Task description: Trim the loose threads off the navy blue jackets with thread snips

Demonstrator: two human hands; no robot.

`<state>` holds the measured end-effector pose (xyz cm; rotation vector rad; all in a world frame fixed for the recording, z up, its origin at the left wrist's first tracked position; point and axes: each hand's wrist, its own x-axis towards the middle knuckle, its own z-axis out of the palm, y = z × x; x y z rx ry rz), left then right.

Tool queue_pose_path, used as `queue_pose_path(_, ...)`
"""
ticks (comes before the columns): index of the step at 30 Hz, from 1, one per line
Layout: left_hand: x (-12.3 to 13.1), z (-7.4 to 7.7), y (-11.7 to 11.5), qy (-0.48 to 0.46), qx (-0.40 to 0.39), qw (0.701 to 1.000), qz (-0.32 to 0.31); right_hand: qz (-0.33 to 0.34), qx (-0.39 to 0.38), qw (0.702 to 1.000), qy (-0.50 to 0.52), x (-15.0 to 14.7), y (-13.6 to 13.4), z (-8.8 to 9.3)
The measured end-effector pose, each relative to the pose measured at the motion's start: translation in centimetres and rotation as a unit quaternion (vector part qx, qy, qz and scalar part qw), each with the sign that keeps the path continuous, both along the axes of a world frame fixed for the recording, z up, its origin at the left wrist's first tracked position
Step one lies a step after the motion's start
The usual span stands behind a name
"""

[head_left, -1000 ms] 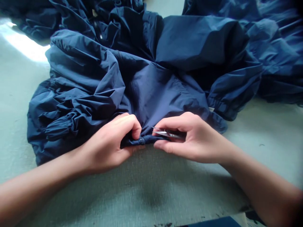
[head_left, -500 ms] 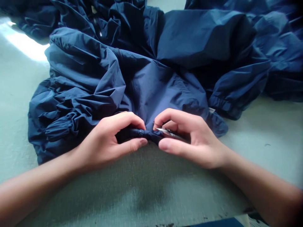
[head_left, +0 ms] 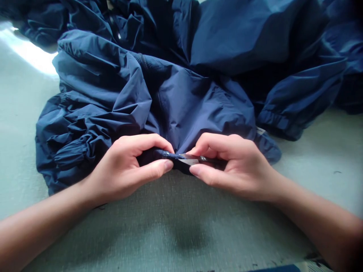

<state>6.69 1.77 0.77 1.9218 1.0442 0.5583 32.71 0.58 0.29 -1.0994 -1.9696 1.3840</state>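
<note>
Worktable [head_left: 176, 226], pale grey-green cloth cover.
Carries one crumpled navy jacket [head_left: 113, 98], spread across its far half.

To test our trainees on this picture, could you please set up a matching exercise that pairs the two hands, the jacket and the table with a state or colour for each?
Things:
1. left hand
2. right hand
3. jacket
4. table

States:
A. holds metal snips
B. pale green, under the cloth
C. pinches the hem
D. navy, crumpled

Pairs: 1-C, 2-A, 3-D, 4-B.
</note>
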Motion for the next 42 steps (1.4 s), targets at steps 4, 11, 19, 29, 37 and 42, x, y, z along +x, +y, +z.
queue_pose_path(4, 0.03, -0.01, 0.00, 0.006, -0.001, 1.000, -0.002, 0.001, 0.011, 1.000, -0.018, -0.03, 0.01, 0.02)
queue_pose_path(11, 0.16, -0.21, 0.07, -0.011, 0.003, 1.000, -0.005, 0.004, 0.017, 1.000, -0.015, -0.14, 0.06, -0.24)
queue_pose_path(19, 0.23, -0.29, 0.03, -0.021, 0.007, 1.000, -0.003, 0.003, 0.018, 1.000, -0.001, -0.21, 0.06, -0.28)
queue_pose_path(29, 0.15, -0.60, -0.07, -0.021, 0.030, 0.999, -0.003, -0.006, 0.046, 0.998, -0.033, -0.38, 0.07, -0.07)
queue_pose_path(37, 0.20, -0.77, -0.07, -0.022, 0.046, 0.999, -0.014, -0.008, 0.036, 0.998, -0.042, -0.36, -0.06, 0.02)
queue_pose_path(42, 0.37, -0.82, 0.03, -0.017, 0.051, 0.998, -0.015, 0.000, 0.021, 0.999, -0.047, -0.24, -0.08, 0.15)
